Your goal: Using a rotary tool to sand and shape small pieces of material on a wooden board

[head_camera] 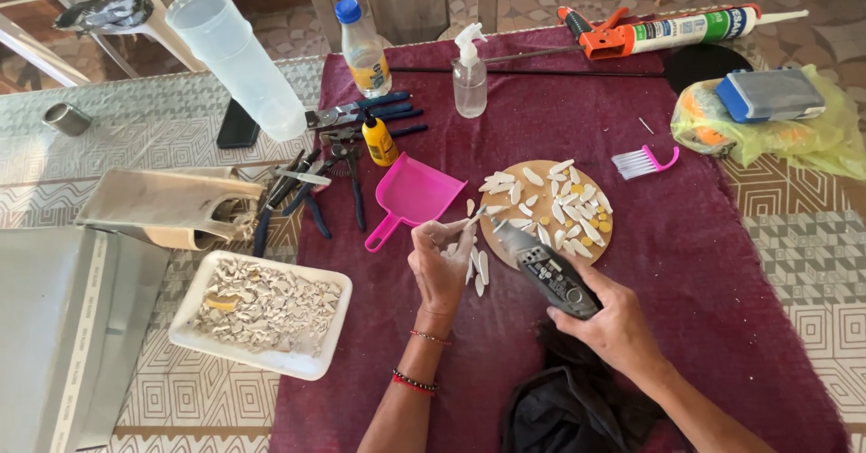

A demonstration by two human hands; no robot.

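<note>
**Shell piece held against rotary tool, over maroon cloth**

Left hand [439, 259]: fingers pinched shut on a small white shell piece [475, 217], which sticks out up and right from the fingertips, just off the near-left rim of the round board [505, 232].

Right hand [612, 324]: closed round the rear of a grey-black rotary tool [546, 272]. Tool body runs up-left from the palm; its tip sits at the shell piece, between the two hands. Contact itself too small to confirm.

Board: carries many white shell petals [564, 202] and a few yellow bits. A few loose petals lie on the cloth [704, 263] just below the left hand's fingers.

Surroundings: pink dustpan [410, 196] just left of the left hand. White tray [271, 359] of shell fragments well to the left. Pliers [311, 196] and a small yellow bottle [379, 139] beyond the dustpan. Spray bottle [469, 72] and caulking gun [667, 29] at the far edge.
</note>
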